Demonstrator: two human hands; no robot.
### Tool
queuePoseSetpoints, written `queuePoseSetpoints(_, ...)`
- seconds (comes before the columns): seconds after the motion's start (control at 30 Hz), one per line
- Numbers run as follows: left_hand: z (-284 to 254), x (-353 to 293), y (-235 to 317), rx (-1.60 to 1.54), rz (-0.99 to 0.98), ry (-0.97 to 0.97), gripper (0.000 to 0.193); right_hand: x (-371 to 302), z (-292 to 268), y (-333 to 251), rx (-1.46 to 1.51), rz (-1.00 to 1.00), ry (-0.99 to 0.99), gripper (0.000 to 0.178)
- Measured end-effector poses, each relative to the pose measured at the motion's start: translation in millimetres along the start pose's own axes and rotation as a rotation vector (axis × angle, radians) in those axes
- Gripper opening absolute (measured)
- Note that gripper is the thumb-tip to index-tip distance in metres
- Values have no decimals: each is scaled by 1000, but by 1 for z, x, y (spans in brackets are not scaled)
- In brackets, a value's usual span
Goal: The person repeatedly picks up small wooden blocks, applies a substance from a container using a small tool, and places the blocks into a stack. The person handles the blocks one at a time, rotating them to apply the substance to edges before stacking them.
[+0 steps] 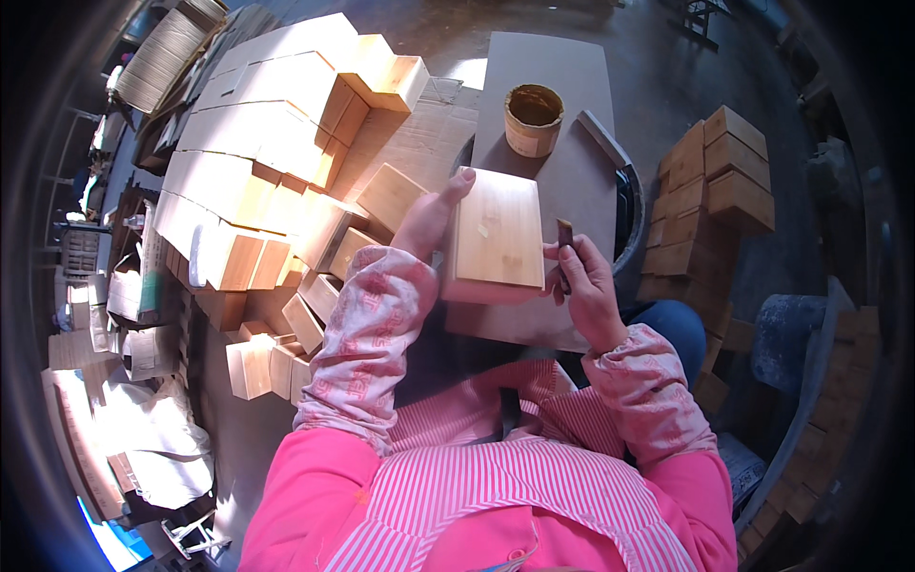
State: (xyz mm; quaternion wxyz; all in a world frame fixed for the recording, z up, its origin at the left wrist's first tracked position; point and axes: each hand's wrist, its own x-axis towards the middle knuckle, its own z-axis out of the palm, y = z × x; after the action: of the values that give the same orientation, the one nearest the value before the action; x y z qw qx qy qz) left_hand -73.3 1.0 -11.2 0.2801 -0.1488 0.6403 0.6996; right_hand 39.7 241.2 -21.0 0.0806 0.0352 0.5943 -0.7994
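My left hand (426, 221) hides its fingers behind the wooden box (498, 238), and the box covers part of the grey board (553, 105) beneath. Only the tip of the dark tool (564, 250) shows above my right hand (581, 286). What's inside the tub (533, 119) I cannot tell.

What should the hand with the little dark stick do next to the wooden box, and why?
Probably bring the small dark tool in the right hand onto the wooden box. The left hand holds the box up with its face bare, the tool sits just beside its right edge, and an open pot stands behind.
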Motion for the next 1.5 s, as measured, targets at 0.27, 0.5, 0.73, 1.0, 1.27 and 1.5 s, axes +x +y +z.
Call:
queuePoseSetpoints(0.27, 1, 4, 1, 175, -26, 30, 74, -1, -4, 2, 12, -1, 19, 18)
queuePoseSetpoints(0.5, 1, 5, 0, 203, 17, 20, 75, -1, -5, 4, 20, -2, 20, 18)
queuePoseSetpoints(0.73, 0, 8, -5, 207, 75, 74, 87, -2, -3, 2, 23, -7, 15, 21)
queuePoseSetpoints(1.0, -6, 17, -16, 174, 129, 85, 92, -3, -2, 2, 23, 5, 5, 21)
queuePoseSetpoints(1.27, 4, -3, 1, 46, 135, -106, 80, -3, -1, 2, 21, -1, 5, 19)
queuePoseSetpoints(1.5, 4, 4, -2, -233, -5, -152, 60, -3, -1, -1, 35, -4, -12, 20)
